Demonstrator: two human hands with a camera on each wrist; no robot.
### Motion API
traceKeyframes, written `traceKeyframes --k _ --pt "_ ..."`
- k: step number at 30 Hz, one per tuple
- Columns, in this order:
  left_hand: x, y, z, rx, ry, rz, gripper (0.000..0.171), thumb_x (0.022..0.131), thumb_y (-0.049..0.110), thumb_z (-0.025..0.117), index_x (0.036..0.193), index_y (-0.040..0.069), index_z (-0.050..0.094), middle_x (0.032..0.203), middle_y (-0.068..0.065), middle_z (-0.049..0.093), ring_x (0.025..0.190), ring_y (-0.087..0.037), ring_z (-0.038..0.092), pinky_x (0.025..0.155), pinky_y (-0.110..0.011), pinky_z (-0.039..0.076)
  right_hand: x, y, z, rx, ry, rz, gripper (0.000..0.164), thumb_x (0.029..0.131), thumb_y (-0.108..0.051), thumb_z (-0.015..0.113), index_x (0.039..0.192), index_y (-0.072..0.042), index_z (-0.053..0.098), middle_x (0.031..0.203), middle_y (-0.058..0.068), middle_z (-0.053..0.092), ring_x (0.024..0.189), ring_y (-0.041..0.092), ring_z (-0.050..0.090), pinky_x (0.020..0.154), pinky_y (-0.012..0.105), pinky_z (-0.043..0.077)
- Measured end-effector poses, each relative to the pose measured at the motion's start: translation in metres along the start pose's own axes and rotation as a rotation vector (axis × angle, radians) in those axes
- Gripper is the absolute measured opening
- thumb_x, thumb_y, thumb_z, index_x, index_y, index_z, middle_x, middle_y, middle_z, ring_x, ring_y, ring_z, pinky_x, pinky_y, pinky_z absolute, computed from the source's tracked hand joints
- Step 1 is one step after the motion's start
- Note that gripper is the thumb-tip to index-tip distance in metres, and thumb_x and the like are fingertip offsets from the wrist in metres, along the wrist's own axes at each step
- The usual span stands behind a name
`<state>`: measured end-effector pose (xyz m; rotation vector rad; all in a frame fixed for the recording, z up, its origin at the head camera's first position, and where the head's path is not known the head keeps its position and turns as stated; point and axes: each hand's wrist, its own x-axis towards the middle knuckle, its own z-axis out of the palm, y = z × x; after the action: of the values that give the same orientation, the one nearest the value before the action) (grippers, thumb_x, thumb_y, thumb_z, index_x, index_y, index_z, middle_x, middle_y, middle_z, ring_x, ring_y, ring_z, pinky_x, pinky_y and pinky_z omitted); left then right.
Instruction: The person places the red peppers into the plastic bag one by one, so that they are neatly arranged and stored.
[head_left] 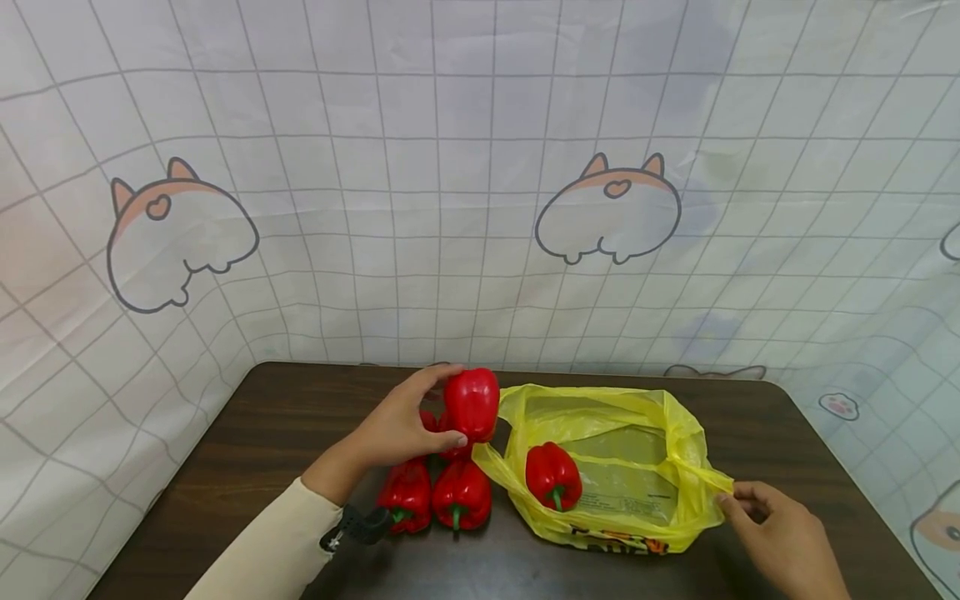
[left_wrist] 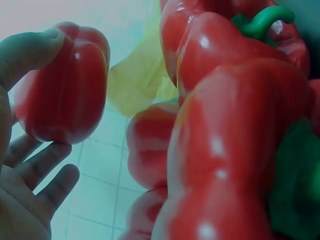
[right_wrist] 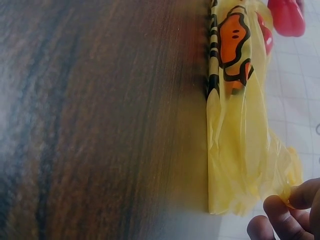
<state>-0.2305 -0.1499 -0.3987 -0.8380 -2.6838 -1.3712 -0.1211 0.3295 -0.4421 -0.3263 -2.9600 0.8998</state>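
My left hand [head_left: 401, 421] grips a red bell pepper [head_left: 472, 404] between thumb and fingers, raised beside the left rim of a yellow plastic bag [head_left: 622, 533]. In the left wrist view the held pepper [left_wrist: 65, 90] shows its smooth side, the thumb across its top. The bag lies with its mouth spread wide, and one red pepper [head_left: 553, 475] with a green stem sits inside at its left. My right hand [head_left: 783, 533] pinches the bag's right edge; in the right wrist view thumb and fingertips hold the thin plastic [right_wrist: 245, 150].
Several more red peppers [head_left: 461, 496] are grouped on the dark wooden table [head_left: 525, 575] under my left hand, left of the bag. A white grid-patterned cloth [head_left: 420, 208] with cartoon prints hangs behind the table. A black band [head_left: 363, 527] circles my left wrist.
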Motion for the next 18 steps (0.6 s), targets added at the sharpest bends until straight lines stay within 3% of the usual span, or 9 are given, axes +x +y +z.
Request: traceKeyframes --k 11,18 --pt "0.010 0.006 0.008 0.020 -0.015 0.064 0.083 0.079 0.027 0.089 0.151 0.021 0.047 0.138 0.004 0.055 0.116 -0.021 0.056 0.092 -0.049 0.055 0.001 -0.001 0.001 0.001 0.001 -0.007 0.058 0.103 -0.045 0.059 0.123 0.009 0.063 0.098 0.009 0.073 0.082 0.026 0.068 0.066 0.046 0.056" --pt "0.014 0.010 0.015 -0.011 -0.032 0.048 0.084 0.079 0.027 0.089 0.151 0.022 0.046 0.136 0.003 0.054 0.116 -0.021 0.057 0.089 -0.047 0.058 0.000 -0.001 0.001 -0.001 0.006 -0.003 0.058 0.103 -0.045 0.059 0.123 0.009 0.063 0.098 0.010 0.073 0.082 0.026 0.068 0.066 0.046 0.055"
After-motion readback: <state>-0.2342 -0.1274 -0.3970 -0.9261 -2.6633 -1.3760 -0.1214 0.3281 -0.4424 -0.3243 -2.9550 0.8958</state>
